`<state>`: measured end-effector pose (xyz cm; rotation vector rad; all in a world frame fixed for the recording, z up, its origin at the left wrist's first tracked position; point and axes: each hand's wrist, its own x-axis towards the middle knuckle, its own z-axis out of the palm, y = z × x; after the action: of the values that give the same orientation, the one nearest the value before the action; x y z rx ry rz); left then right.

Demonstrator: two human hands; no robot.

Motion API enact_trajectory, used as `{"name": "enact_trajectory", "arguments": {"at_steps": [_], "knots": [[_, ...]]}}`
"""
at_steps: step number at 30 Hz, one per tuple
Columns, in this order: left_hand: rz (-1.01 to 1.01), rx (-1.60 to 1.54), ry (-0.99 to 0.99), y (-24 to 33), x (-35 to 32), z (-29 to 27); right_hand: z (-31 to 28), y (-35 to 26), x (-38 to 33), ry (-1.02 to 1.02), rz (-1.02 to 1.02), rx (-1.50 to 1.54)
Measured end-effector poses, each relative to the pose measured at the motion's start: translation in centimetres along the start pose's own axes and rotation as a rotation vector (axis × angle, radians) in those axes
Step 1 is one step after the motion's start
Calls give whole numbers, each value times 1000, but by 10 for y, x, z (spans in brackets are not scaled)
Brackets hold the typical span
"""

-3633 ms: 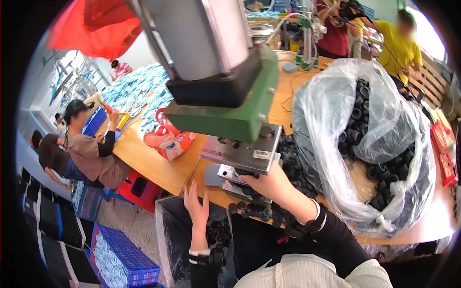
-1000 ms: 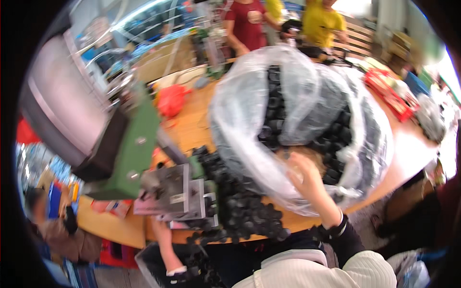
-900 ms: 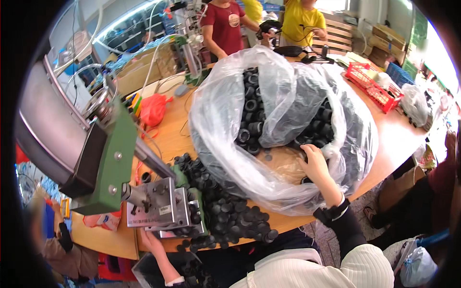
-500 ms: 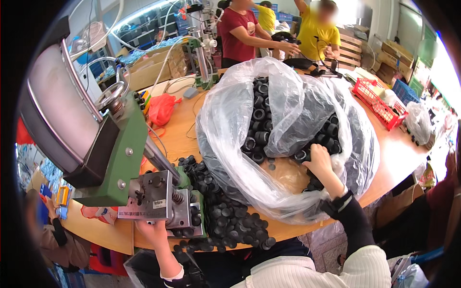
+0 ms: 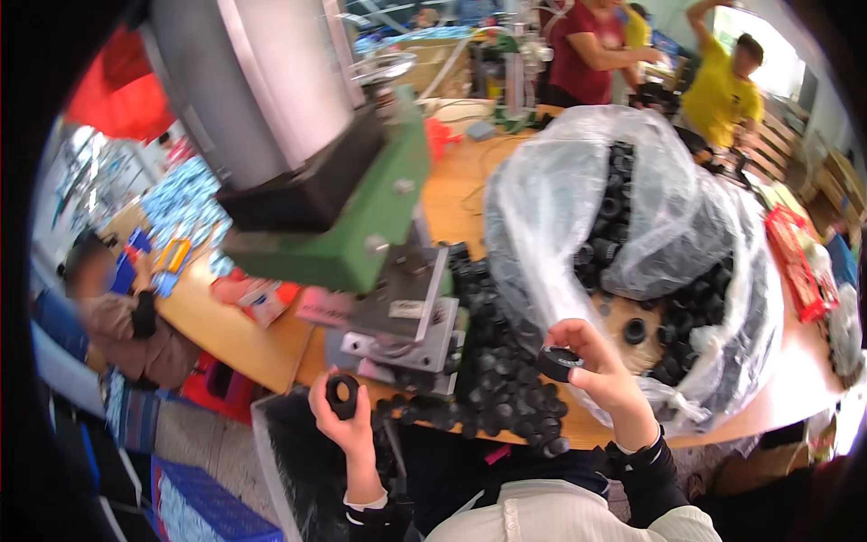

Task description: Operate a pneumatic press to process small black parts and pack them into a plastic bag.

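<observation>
My left hand (image 5: pixel 348 429) is closed around a black ring-shaped wheel (image 5: pixel 332 390), its round hole showing, just in front of the press's metal fixture (image 5: pixel 411 339). In my right hand (image 5: pixel 607 375) a black wheel (image 5: pixel 557 364) with pale marks on its rim is pinched between thumb and fingers. That hand is above the near edge of a clear plastic bag (image 5: pixel 533 208), which lies open and holds many black wheels (image 5: pixel 709 307). Between the fixture and the bag, small black discs (image 5: pixel 515 397) are heaped on the wooden table.
The green press arm (image 5: pixel 361 226) with its large grey cylinder (image 5: pixel 262 90) rises at the left. Below my left hand stands a dark bin (image 5: pixel 298 452) with a plastic liner. A red basket (image 5: pixel 799 262) is at the right. Other people are around the table.
My left hand has come out from under the press fixture and now shows a ring-shaped wheel. The right hand has lifted a wheel out of the bag. My view has swung left.
</observation>
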<state>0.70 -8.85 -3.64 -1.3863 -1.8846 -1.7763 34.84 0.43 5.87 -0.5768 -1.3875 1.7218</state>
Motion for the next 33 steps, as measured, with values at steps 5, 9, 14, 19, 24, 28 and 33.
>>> {"name": "enact_trajectory", "arguments": {"at_steps": [5, 9, 14, 19, 24, 28, 33], "knots": [[-413, 481, 20, -88, -74, -103, 57, 24, 51, -225, -107, -256], [-772, 807, -153, -150, -161, -156, 93, 46, 73, -133, 44, -3], [-974, 576, -206, -181, -208, -154, 114, 72, 92, 163, -272, -479], [-687, 391, -83, -145, -145, -104, 123, 77, 92, 185, -333, -435], [-207, 210, -58, -86, -46, -60, 138, 77, 99, 218, -307, -435], [17, 179, -143, -73, 9, -19, 141, 75, 113, 134, -263, -777], [94, 172, -358, -89, 47, 22, 133, 60, 112, 15, -315, -758]]}}
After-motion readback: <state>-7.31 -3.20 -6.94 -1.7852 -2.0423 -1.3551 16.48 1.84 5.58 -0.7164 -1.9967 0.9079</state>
